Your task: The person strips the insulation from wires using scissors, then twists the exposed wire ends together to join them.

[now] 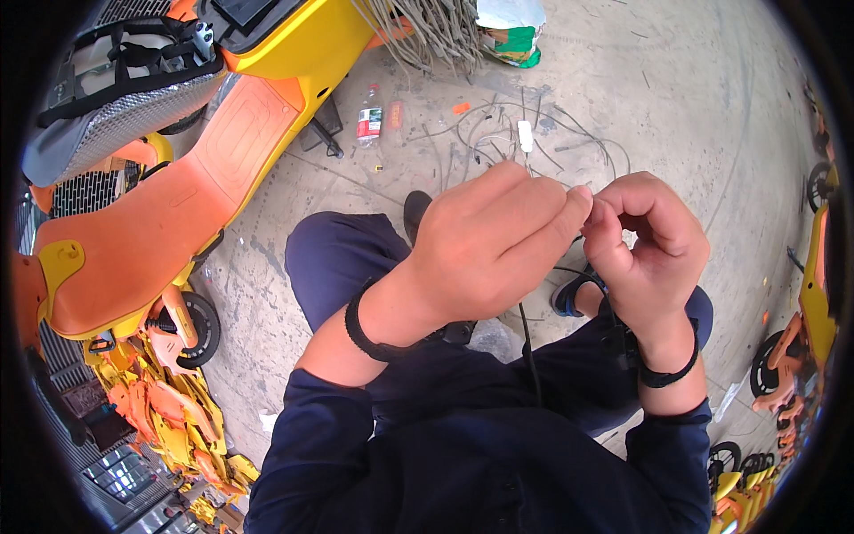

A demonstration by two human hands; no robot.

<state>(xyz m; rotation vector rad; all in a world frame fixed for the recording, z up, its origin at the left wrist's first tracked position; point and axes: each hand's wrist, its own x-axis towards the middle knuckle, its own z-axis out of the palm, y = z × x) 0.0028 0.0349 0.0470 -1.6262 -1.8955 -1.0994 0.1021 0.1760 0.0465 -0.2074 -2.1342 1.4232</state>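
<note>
My left hand (498, 240) is closed, its fingertips pinched together in front of my chest. Close against it, my right hand (648, 245) also pinches, with thumb and forefinger curled. The fingertips of both hands meet, and whatever sits between them is too small and hidden to make out. A thin black cable (527, 338) hangs below the hands over my lap, partly hidden by them. Each wrist wears a black band. Beyond the hands, loose grey cables (569, 133) and a small white bottle (525, 136) lie on the concrete floor.
An orange and yellow scooter (151, 214) stands at the left, with a pile of orange and yellow panels (169, 400) nearby. A plastic bottle (369, 120), a grey cable bundle (436, 36) and a white and green bag (511, 31) are ahead. More scooters (814, 276) line the right.
</note>
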